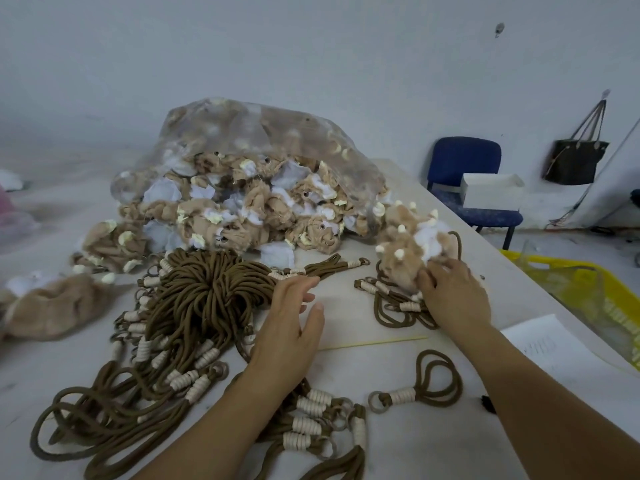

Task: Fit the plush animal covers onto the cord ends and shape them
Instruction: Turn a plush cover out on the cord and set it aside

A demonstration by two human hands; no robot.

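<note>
On the tabletop (346, 313), the grip of the right hand (453, 296) pinches a plush cover (405, 261) at 2 o'clock atop looped cords (391, 308) while the left hand (291, 320) hovers open and empty, so a tug could drag the tangle.

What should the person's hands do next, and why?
Probably bring the left hand across to the plush cover that the right hand grips, so both hands can shape it. The left hand is open and holds nothing, beside the big cord bundle, while the plush sits on a few cord loops with only one hand on it.
</note>
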